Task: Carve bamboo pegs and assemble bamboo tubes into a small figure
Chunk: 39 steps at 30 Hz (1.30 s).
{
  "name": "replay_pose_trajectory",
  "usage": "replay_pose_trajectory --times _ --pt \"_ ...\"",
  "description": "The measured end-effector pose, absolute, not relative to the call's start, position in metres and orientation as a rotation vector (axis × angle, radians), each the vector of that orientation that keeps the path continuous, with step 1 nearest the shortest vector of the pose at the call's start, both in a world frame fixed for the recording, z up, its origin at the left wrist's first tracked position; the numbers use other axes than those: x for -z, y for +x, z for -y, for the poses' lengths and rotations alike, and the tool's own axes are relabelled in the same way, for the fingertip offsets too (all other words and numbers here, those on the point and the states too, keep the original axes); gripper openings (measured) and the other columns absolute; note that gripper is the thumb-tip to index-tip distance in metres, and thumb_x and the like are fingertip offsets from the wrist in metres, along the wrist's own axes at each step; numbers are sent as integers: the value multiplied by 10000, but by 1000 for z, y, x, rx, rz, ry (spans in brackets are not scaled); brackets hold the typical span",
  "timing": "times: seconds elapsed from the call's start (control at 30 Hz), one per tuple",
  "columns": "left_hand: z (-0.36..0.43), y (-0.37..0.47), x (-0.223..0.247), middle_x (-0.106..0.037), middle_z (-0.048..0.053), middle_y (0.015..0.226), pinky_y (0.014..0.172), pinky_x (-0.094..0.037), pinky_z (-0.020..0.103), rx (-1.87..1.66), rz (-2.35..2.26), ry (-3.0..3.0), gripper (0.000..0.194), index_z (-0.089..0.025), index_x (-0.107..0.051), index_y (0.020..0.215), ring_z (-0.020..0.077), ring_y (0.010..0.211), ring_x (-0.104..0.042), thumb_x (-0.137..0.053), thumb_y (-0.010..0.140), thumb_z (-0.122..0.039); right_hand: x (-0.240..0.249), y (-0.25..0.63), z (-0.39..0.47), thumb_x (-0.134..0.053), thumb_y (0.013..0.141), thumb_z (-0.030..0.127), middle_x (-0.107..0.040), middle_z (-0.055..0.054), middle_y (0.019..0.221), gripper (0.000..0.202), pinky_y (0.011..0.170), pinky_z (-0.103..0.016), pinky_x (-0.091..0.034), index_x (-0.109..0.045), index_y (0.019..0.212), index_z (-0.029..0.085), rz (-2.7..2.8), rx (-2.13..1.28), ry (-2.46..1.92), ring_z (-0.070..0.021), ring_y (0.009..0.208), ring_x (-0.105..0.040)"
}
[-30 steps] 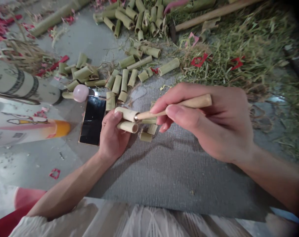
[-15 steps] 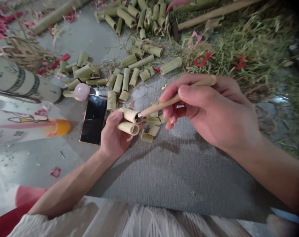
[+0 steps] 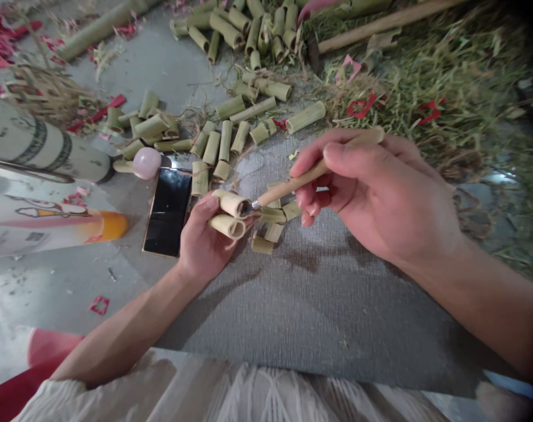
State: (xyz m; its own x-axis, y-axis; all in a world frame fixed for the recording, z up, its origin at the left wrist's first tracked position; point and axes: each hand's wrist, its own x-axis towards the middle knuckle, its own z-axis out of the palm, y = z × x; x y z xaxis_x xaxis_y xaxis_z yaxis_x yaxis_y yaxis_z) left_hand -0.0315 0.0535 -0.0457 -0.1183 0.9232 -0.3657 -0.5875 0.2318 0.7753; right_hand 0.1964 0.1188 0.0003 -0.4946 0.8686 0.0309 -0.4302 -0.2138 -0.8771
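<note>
With the dark phone [image 3: 168, 211] as the landmark, the left hand [image 3: 204, 240] is just to its right, at the end of a forearm that slants up from nearer the person; its thumb presses on top and its fingers curl underneath, gripping two bamboo tubes [image 3: 226, 225] together. The right hand [image 3: 380, 193] is well to the right of the phone, its forearm coming in from the near right; it grips a wooden-handled tool [image 3: 288, 186] somewhat like a pen, thumb laid along the handle and the lower fingers loosely bent. The tubes sit right of the phone, nearly parallel, one a little farther from the person, their long axes running roughly left to right; their open ends face away from the phone and dip slightly toward the person. The tool's long axis slants down toward the phone, its metal tip [image 3: 255, 206] at the mouth of the farther tube. Loose bamboo pieces [image 3: 200, 179] lie beside the phone's far right corner.
</note>
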Motion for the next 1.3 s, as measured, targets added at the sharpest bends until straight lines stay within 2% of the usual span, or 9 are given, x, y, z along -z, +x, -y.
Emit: replay_pose_trajectory --times 0.2,0.37,0.47,0.57,0.73,0.83,0.97,1.17,1.3 --pt "-56 -28 42 -739 -8 748 697 -674 201 -1364 -1046 389 254 -218 -652 792 131 693 -765 -742 992 -347 -12 195 -110 -710 1048 150 -749 -35 854 188 600 -310 -655 -890 1006 186 1258 -1588 -606 -186 742 -735" --pt "-56 -26 42 -750 -14 756 709 -669 204 -1405 -1029 394 228 -219 -667 825 125 694 -763 -687 1030 -317 -22 197 -94 -599 1125 160 -790 3 1011 215 806 -365 -652 -799 1074 223 1662 -1319 -752 -181 874 -769" --pt "-55 -28 44 -765 -14 791 734 -676 215 -1406 -1036 411 212 -217 -670 854 126 712 -771 -708 1032 -325 -24 195 -90 -650 1095 155 -793 9 962 175 828 -357 -622 -791 1053 248 1720 -1249 -686 -185 875 -760" --pt "-53 -29 45 -763 -11 788 748 -674 218 -1412 -1046 444 204 -214 -681 860 129 716 -769 -726 1022 -330 -25 195 -91 -614 1100 121 -797 9 967 223 838 -348 -617 -793 1045 241 1808 -1204 -699 -173 871 -754" --pt "-53 -28 47 -732 -2 734 724 -658 215 -1412 -1058 476 260 -205 -689 812 128 673 -733 -729 1024 -351 -25 201 -98 -681 1104 222 -804 2 910 152 705 -320 -572 -819 1041 213 1787 -1245 -707 -164 816 -749" --pt "-54 -28 48 -728 16 742 709 -650 217 -1387 -1071 502 265 -192 -729 796 133 687 -720 -764 985 -376 -22 203 -103 -640 1113 167 -811 -15 910 203 708 -310 -604 -834 1054 173 1690 -1352 -694 -167 801 -764" --pt "-54 -30 50 -717 19 737 665 -623 212 -1385 -1070 526 236 -195 -750 750 132 686 -686 -816 900 -365 -14 201 -108 -702 1108 221 -792 -21 865 191 697 -288 -630 -862 1037 144 1462 -1551 -659 -157 764 -755" --pt "-53 -33 50 -739 13 770 676 -643 197 -1361 -1034 488 247 -184 -734 800 121 688 -726 -821 930 -376 -2 198 -116 -680 1077 132 -783 -57 868 215 641 -295 -648 -894 1079 118 1293 -1664 -457 -188 793 -760" --pt "-54 -33 50 -767 -4 776 718 -679 196 -1364 -962 442 208 -187 -748 852 119 706 -765 -843 926 -357 -10 200 -113 -683 1061 100 -771 -40 891 215 644 -340 -658 -891 1079 151 1320 -1608 -558 -196 794 -753"
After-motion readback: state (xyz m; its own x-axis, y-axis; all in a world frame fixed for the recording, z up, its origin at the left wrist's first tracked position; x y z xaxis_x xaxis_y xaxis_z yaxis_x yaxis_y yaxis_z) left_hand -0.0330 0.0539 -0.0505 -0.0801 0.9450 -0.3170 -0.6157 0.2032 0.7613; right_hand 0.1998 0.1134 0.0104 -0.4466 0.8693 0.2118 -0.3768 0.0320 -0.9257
